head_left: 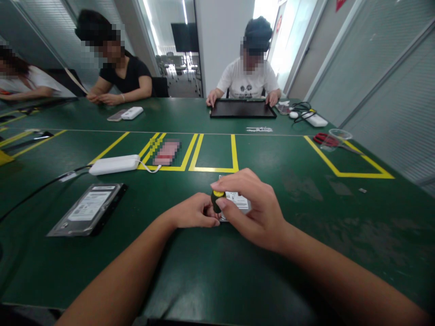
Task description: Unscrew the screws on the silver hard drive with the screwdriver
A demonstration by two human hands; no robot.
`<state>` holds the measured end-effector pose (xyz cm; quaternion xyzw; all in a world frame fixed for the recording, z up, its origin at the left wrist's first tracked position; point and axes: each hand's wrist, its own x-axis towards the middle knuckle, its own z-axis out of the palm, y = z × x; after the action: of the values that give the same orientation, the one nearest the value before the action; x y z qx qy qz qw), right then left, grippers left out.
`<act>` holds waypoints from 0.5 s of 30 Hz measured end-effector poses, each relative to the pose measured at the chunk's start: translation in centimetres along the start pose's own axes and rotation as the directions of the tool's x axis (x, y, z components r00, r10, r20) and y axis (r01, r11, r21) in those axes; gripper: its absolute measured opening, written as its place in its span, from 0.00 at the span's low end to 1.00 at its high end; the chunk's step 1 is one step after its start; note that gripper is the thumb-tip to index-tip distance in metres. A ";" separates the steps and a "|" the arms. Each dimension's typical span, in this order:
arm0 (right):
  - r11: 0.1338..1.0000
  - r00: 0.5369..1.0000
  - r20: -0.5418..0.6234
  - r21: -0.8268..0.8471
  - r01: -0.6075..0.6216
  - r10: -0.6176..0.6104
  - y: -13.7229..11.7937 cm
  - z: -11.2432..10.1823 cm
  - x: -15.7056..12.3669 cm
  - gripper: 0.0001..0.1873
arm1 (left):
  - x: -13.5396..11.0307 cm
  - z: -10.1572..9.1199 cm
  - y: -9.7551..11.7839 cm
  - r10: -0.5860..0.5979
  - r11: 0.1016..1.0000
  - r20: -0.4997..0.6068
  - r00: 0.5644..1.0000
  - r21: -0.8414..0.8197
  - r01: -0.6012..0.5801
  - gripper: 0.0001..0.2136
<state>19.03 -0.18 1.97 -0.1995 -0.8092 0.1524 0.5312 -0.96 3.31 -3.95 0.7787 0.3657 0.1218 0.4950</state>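
My right hand (pixel 254 208) grips a short screwdriver (pixel 217 195) with a black and yellow handle, held upright with its tip pointing down. Under it lies a small hard drive (pixel 242 201) with a white label, mostly covered by my hands. My left hand (pixel 195 210) is closed at the left edge of that drive, with thumb and fingers near the screwdriver's tip. Whether the tip sits in a screw is hidden. A larger hard drive (pixel 91 206) with a white label rests flat on the table to the left.
A white power bank (pixel 114 164) with cables and a pink phone (pixel 166 152) lie beyond my left hand. Red-handled scissors (pixel 326 139) and a clear plastic cup (pixel 335 138) are at the right. Across the green table (pixel 288 253), a person holds a black panel (pixel 243 109).
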 end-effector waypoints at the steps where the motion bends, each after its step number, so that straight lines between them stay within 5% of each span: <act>1: 1.000 1.000 0.005 -0.008 0.003 -0.003 0.1 0.0 0.0 0.10 | 0.0 0.0 -0.2 0.001 1.000 -0.004 1.000 0.004 -0.001 0.09; 8: 1.000 1.000 0.017 -0.028 0.012 -0.012 0.0 0.0 0.0 0.10 | 0.3 -0.3 -1.0 0.009 1.000 0.060 0.998 -0.002 -0.008 0.09; 15: 0.999 1.000 -0.005 -0.036 -0.017 0.017 0.1 0.0 0.0 0.07 | 0.1 -0.1 -0.2 0.038 0.999 -0.018 0.999 0.014 -0.037 0.10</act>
<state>19.06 -0.05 1.95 -0.2161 -0.8089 0.1418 0.5281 -1.03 3.45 -4.08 0.7876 0.3564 0.1359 0.4839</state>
